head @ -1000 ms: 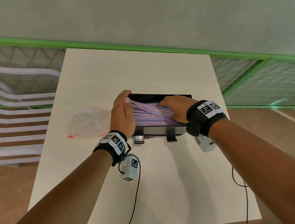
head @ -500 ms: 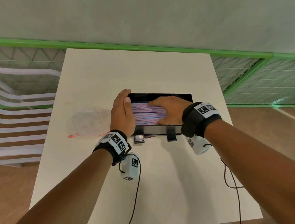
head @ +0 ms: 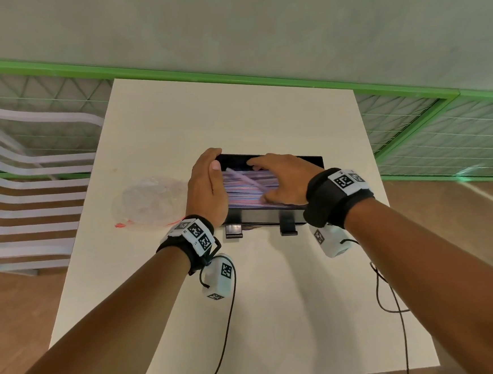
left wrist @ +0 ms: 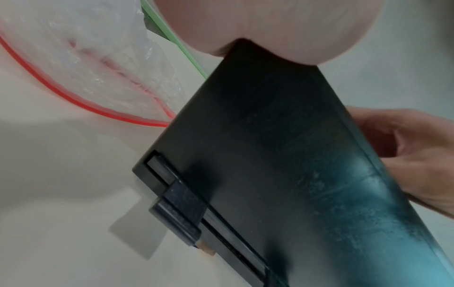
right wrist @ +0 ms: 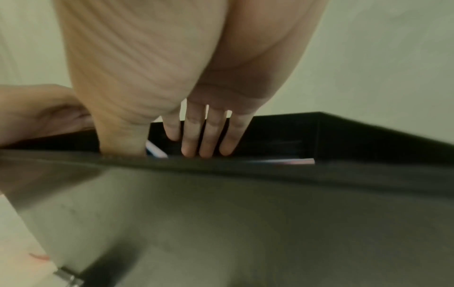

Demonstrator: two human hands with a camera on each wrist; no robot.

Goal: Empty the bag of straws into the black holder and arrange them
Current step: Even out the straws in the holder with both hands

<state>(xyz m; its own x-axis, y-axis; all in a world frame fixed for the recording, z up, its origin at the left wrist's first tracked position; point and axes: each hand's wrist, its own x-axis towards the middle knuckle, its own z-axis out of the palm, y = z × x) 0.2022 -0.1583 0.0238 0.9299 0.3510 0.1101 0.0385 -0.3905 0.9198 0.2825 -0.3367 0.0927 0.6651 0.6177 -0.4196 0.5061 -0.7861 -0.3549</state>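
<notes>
- Straws (head: 249,186) lie in the black holder (head: 315,160) between both hands; light, slippery, bendable, so press flat rather than pinch.
- Left hand (head: 205,190) flat against the holder's end; right hand (head: 283,181) spread, fingers straight on the straws.
- Empty bag (head: 149,203) lies outside the left hand.

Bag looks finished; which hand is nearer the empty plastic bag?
Left. The left hand stands beside the bag, at the holder's left end; the right hand is over the straws.

Both hands fill the open top of the black rectangular plastic holder (head: 311,164); a crumpled clear plastic bag (head: 152,203) blocks its left side; tabletop (head: 233,114) toward the far edge lies free.
</notes>
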